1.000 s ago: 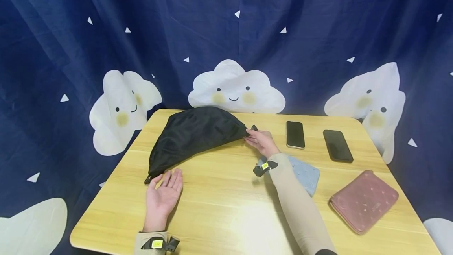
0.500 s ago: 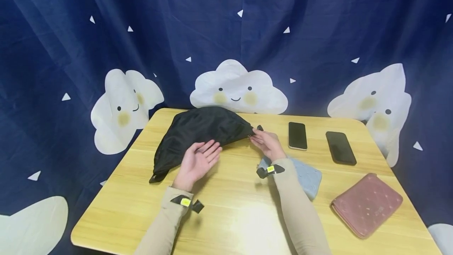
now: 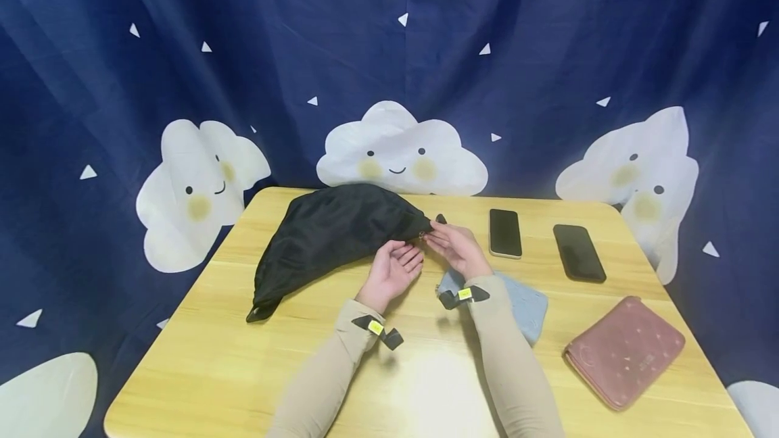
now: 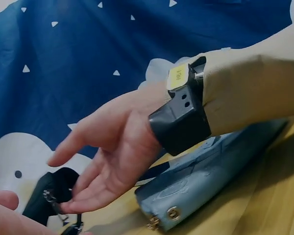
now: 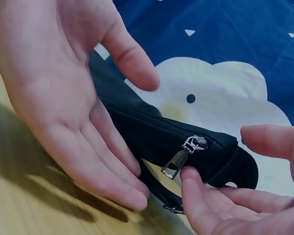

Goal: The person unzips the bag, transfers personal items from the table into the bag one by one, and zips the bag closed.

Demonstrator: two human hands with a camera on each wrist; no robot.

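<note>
A black crescent-shaped zip bag [image 3: 335, 228] lies flat across the back left of the table. My right hand [image 3: 459, 249] holds its right end, fingers beneath it and thumb above. In the right wrist view a silver zipper pull [image 5: 175, 164] hangs at that end, beside my right fingertip, with the zipper closed along the part that shows. My left hand [image 3: 389, 272] is just left of it, palm turned up and fingers loosely extended. Its fingertips [image 4: 71, 205] come right up to the zipper end in the left wrist view. It grips nothing.
A light blue pouch [image 3: 526, 306] lies partly under my right forearm. Two dark phones, one nearer [image 3: 505, 233] and one farther right [image 3: 579, 253], lie at the back right. A dusty pink zip case [image 3: 627, 353] is near the right edge of the wooden table [image 3: 201, 370].
My left hand has moved right along the bag's front edge, from its left corner to beside my right hand. The right hand keeps hold of the right end; the bag has barely shifted.
</note>
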